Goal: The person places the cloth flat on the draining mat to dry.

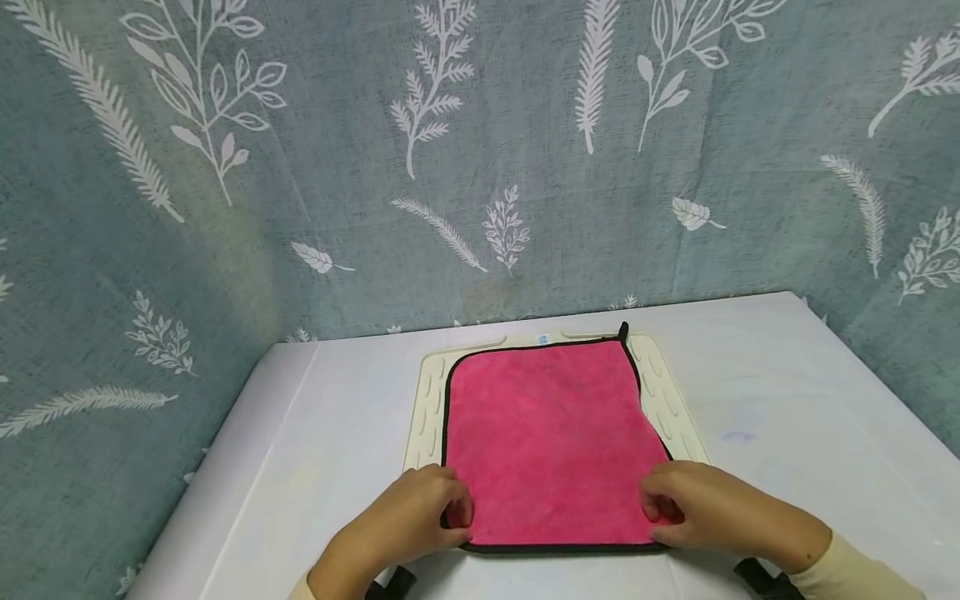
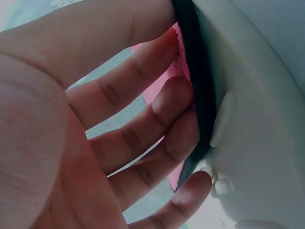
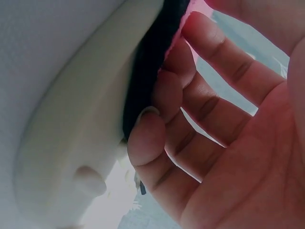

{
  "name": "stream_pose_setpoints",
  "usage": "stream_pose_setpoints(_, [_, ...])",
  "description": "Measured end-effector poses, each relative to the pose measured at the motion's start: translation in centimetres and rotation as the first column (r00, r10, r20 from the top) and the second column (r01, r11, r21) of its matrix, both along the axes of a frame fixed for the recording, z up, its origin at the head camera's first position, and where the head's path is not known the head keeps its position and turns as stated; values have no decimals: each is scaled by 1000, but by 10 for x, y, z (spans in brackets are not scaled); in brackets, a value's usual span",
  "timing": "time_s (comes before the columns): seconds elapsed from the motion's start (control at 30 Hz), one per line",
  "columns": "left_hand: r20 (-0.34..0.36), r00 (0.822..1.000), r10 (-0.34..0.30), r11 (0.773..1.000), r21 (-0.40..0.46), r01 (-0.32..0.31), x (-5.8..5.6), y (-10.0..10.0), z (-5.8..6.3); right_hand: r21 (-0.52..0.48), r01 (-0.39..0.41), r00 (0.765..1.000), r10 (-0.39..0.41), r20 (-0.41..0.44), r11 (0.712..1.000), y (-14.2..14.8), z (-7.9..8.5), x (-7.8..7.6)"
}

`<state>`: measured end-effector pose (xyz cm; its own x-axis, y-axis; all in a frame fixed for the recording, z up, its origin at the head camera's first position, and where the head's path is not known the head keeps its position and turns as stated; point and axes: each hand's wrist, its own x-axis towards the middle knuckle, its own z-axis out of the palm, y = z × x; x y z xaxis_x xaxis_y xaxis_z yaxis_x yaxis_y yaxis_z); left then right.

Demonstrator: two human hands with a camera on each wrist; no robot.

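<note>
A pink cloth (image 1: 551, 442) with black edging lies spread flat over a cream plastic board (image 1: 427, 408), a small black loop sticking out at its far right corner. At the near left corner my left hand (image 1: 420, 512) pinches the cloth between curled fingers and thumb. My right hand (image 1: 705, 508) does likewise at the near right corner. In the left wrist view, the fingertips meet the black edging (image 2: 202, 90) just above the board's rim. The right wrist view shows fingertips along the edging (image 3: 147, 71), the thumb tip mostly out of frame.
Both stand on a white-covered table (image 1: 330, 433). Behind and at the sides hangs a grey-green curtain (image 1: 337, 167) with white leaf prints. The board's grooved border shows to the left, right and far side of the cloth.
</note>
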<state>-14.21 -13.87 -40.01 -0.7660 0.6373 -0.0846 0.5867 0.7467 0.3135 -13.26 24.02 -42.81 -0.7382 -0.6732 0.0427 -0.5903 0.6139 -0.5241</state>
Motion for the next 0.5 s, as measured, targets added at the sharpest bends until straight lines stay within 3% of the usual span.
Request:
stream_pose_setpoints(0.2, [-37, 999, -10, 1000, -5, 10, -3, -1, 1, 16, 19, 1000, -19, 1, 1000, -3, 1, -1])
stream_pose_setpoints(0.4, [-18, 1000, 13, 1000, 20, -12, -5, 1, 2, 23, 43, 999, -43, -19, 999, -6, 5, 1])
stream_pose_setpoints(0.5, [-97, 993, 60, 998, 36, -57, -6, 4, 3, 14, 115, 990, -113, -85, 993, -8, 12, 3])
